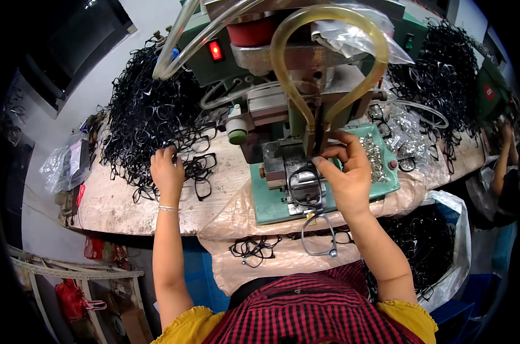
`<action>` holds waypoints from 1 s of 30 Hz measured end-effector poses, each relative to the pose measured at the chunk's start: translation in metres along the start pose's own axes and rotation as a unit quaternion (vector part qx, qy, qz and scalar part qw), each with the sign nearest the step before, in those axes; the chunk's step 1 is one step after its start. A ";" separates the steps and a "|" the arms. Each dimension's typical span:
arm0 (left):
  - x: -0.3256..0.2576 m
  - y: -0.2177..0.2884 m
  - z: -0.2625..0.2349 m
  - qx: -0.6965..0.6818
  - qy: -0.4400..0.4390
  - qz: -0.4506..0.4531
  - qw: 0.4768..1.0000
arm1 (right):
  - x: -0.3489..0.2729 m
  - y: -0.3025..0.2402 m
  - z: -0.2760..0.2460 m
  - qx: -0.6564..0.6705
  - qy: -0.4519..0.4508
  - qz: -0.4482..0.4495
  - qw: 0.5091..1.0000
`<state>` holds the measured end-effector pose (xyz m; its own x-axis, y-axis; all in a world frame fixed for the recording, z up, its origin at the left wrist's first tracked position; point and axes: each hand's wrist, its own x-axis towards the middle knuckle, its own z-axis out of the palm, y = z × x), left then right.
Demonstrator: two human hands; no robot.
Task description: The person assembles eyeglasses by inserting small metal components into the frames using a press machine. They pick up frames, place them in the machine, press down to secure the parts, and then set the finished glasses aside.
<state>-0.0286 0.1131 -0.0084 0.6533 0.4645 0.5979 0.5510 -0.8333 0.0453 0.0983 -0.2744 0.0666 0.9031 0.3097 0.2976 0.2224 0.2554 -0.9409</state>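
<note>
A dark eyeglass frame [319,234] sits at the front of a bench machine [276,166], one rim over the metal fixture and the other hanging below it. My right hand [350,175] is at the fixture, thumb and forefinger closed at the upper end of this frame, beneath the machine's head. On the left, my left hand [168,172] rests at the edge of a large heap of black eyeglass frames [145,109]. Its fingers are bent and close together, their tips among the frames; whatever they hold is hidden.
Beside the fixture, a green tray [390,166] holds small metal parts. Several frames lie on the apron cloth [225,258] below the machine. An open white sack [459,241] of frames stands at right. A hose [380,40] loops overhead. Another person's arm [500,163] shows far right.
</note>
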 end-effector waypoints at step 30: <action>-0.042 0.254 -0.191 -0.679 -0.601 -0.307 0.290 | 0.014 0.035 -0.114 -0.506 0.119 -0.100 0.848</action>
<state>-0.0156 -0.1750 0.1314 0.8072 -0.2608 -0.5296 0.5759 0.5449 0.6094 0.1602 -0.3652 0.0191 0.8314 0.1278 0.5407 0.4728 -0.6740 -0.5677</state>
